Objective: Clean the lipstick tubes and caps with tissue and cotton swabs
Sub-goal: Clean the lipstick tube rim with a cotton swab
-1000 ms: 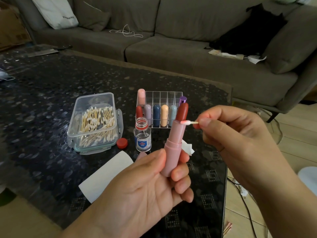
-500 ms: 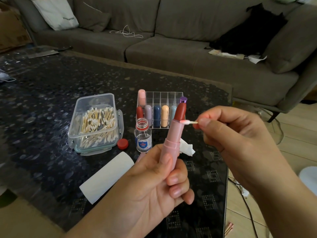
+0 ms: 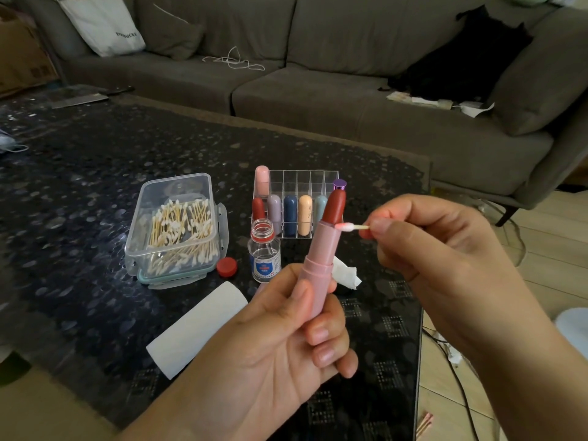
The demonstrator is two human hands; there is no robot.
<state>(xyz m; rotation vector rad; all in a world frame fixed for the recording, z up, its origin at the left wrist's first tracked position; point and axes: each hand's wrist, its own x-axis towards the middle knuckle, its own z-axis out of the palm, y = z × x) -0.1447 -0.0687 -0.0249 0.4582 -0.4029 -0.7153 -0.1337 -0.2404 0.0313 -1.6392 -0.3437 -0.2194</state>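
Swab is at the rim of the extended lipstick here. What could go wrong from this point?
1. The swab tip, already pink, sits at the rim where the lipstick bullet emerges; it could gouge or smear the bullet.
2. The right hand pinches only the stick's end, so it may bend or slip.
3. The open bottle stands just behind the left hand and could tip.

Matt pink plastic lipstick tube, clear plastic swab box, clear glass bottle and white paper tissue roll sitting on glossy dark surface.
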